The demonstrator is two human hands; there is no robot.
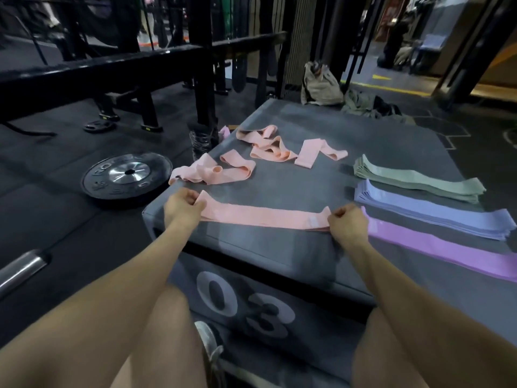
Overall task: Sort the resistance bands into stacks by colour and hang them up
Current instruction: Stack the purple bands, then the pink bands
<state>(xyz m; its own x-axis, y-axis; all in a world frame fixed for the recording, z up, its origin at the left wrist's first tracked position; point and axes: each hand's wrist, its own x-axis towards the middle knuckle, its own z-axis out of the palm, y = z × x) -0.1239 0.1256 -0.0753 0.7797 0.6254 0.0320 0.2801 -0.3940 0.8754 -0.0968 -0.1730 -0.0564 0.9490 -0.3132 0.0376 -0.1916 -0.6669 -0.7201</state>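
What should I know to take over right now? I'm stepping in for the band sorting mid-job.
Left hand and right hand each pinch an end of a pink band, stretched flat on the grey box.
Done: green stack, blue stack and purple stack lie flat at the right.
Left: the loose pink bands behind are unstacked; nothing is hung yet.

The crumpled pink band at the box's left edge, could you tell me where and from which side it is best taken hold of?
Probably by one looped end of the crumpled pink band, best the open loop lying uppermost mid-heap, pinched from above. It lies twisted and folded over itself, partly over the box edge, so lifting an end should let it hang straight. Both the left hand and right hand now pinch the flat pink band.
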